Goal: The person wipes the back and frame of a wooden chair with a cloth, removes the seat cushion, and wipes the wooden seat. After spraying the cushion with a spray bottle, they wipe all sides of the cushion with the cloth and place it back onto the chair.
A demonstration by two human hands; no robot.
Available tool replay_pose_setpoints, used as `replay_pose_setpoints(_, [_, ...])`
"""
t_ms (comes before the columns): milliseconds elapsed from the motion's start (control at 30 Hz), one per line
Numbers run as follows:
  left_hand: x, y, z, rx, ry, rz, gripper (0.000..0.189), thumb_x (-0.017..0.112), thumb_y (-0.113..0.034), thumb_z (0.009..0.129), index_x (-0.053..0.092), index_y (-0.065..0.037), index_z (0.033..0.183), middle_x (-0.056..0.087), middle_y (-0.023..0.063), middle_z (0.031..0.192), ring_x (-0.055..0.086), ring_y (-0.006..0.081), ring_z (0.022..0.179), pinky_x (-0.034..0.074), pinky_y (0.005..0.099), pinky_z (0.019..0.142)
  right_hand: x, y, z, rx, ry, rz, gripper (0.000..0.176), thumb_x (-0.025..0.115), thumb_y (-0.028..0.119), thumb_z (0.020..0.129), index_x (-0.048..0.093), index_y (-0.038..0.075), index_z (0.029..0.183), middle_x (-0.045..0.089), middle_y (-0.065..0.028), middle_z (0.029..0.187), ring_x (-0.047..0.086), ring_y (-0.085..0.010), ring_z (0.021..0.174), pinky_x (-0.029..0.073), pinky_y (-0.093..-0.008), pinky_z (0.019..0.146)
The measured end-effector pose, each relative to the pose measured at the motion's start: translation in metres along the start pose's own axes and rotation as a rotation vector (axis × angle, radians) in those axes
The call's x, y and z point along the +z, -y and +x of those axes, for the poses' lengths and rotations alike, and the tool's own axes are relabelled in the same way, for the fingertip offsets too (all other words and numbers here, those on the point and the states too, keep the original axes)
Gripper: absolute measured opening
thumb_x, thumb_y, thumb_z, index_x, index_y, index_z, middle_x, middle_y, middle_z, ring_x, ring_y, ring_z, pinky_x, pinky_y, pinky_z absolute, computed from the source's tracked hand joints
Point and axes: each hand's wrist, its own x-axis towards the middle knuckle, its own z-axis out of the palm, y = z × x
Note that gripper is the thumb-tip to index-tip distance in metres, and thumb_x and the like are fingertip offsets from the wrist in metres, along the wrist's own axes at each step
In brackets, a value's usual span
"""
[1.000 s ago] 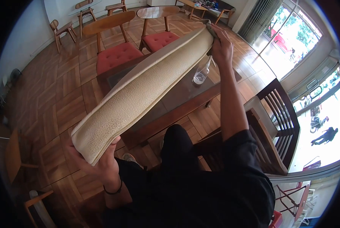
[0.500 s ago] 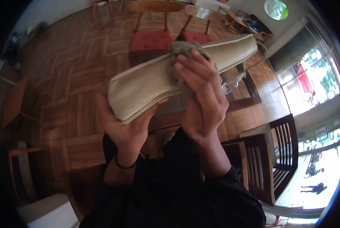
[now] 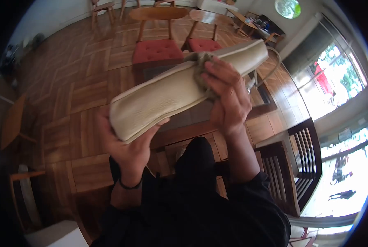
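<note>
A cream leather bag (image 3: pixel 155 96), long and narrow from this side, is held up in front of me at a tilt, its right end higher. My left hand (image 3: pixel 128 148) grips the lower left end, thumb along the near edge and fingers partly hidden behind it. Bunched in my right hand (image 3: pixel 231 94) is a grey-green cloth (image 3: pixel 201 70), pressed against the bag's surface right of its middle. A thin strap (image 3: pixel 278 66) loops out from the bag's right end.
Beyond the bag stand two chairs with red seats (image 3: pixel 158 51) at a low glass-topped table (image 3: pixel 180 119). Dark slatted chairs (image 3: pixel 278 173) are close on my right, near large windows (image 3: pixel 340 70). A wooden chair (image 3: pixel 21 177) stands at left.
My right hand and the cloth have shifted right along the bag, uncovering more of its middle. The bag and my left hand sit slightly further left and lower in view.
</note>
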Motion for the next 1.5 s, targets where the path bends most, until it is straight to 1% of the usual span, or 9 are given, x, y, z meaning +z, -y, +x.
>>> replay_pose_setpoints(133, [-0.003,0.006,0.002,0.178,0.074,0.244,0.068,0.091,-0.003,0.067,0.046,-0.001,0.118,0.060,0.0101,0.112,0.063,0.0179,0.104,0.054,0.0314,0.090,-0.024,-0.074,-0.022,0.090,-0.011,-0.156,0.033,0.044,-0.011,0.080,0.068,-0.005,0.102,0.069,-0.0198,0.112,0.067,-0.0347,0.110,0.052,-0.0427,0.097])
replay_pose_setpoints(300, [-0.003,0.014,-0.002,0.167,0.046,0.241,0.068,0.093,-0.006,0.066,0.049,-0.001,0.117,0.060,0.0087,0.110,0.061,0.0175,0.102,0.053,0.0309,0.089,-0.053,-0.163,-0.054,0.326,-0.028,-0.263,0.039,0.042,-0.010,0.082,0.069,-0.002,0.109,0.068,-0.0145,0.120,0.065,-0.0289,0.114,0.049,-0.0373,0.100])
replay_pose_setpoints(400, [0.003,0.014,-0.004,0.162,0.012,0.221,0.068,0.093,-0.007,0.065,0.051,-0.001,0.118,0.059,0.0091,0.110,0.061,0.0180,0.102,0.052,0.0316,0.089,-0.065,-0.205,-0.065,0.401,-0.067,-0.278,0.039,0.043,-0.008,0.081,0.069,-0.002,0.110,0.068,-0.0168,0.118,0.064,-0.0335,0.114,0.048,-0.0390,0.100])
replay_pose_setpoints(533, [0.005,0.017,-0.004,0.197,-0.031,0.219,0.068,0.093,-0.008,0.065,0.053,0.000,0.119,0.060,0.0096,0.108,0.061,0.0186,0.101,0.052,0.0330,0.089,-0.062,-0.222,-0.070,0.550,-0.145,-0.222,0.039,0.043,-0.006,0.083,0.067,-0.004,0.113,0.068,-0.0179,0.119,0.064,-0.0319,0.115,0.047,-0.0380,0.101])
replay_pose_setpoints(700, [0.004,0.013,-0.005,0.170,-0.018,0.238,0.064,0.092,-0.006,0.067,0.052,0.000,0.117,0.059,0.0097,0.107,0.061,0.0186,0.101,0.051,0.0340,0.090,-0.039,-0.159,-0.056,0.516,-0.198,-0.127,0.040,0.042,-0.009,0.081,0.069,-0.001,0.110,0.068,-0.0183,0.117,0.060,-0.0323,0.124,0.045,-0.0396,0.106])
replay_pose_setpoints(1100, [0.011,0.011,0.001,0.199,0.021,0.125,0.061,0.088,0.000,0.071,0.047,-0.001,0.116,0.061,0.0110,0.112,0.064,0.0181,0.103,0.055,0.0313,0.088,0.014,0.056,0.005,0.246,0.009,0.167,0.032,0.051,-0.001,0.081,0.073,0.002,0.105,0.071,-0.0142,0.110,0.063,-0.0338,0.118,0.040,-0.0483,0.108])
replay_pose_setpoints(1233, [0.001,0.004,-0.002,0.256,-0.027,0.334,0.048,0.084,-0.009,0.077,0.050,-0.002,0.109,0.061,0.0077,0.103,0.063,0.0147,0.093,0.052,0.0289,0.079,0.027,0.100,0.020,0.071,0.113,0.243,0.027,0.059,0.008,0.081,0.074,0.003,0.103,0.070,-0.0133,0.111,0.063,-0.0336,0.117,0.048,-0.0466,0.100])
replay_pose_setpoints(1367, [0.002,0.001,-0.003,0.201,-0.033,0.445,0.044,0.082,-0.013,0.080,0.050,-0.002,0.109,0.061,0.0063,0.099,0.062,0.0139,0.090,0.051,0.0285,0.077,0.029,0.098,0.022,0.011,0.066,0.250,0.023,0.055,0.005,0.088,0.074,0.002,0.101,0.073,-0.0131,0.105,0.067,-0.0320,0.111,0.049,-0.0436,0.099])
replay_pose_setpoints(1500, [0.006,0.015,-0.002,0.209,0.009,0.023,0.051,0.085,-0.007,0.076,0.049,-0.001,0.112,0.062,0.0073,0.101,0.064,0.0162,0.092,0.054,0.0301,0.081,0.019,0.053,0.008,-0.008,-0.001,0.173,0.021,0.058,0.004,0.085,0.074,-0.001,0.097,0.071,-0.0155,0.107,0.066,-0.0348,0.111,0.052,-0.0436,0.096])
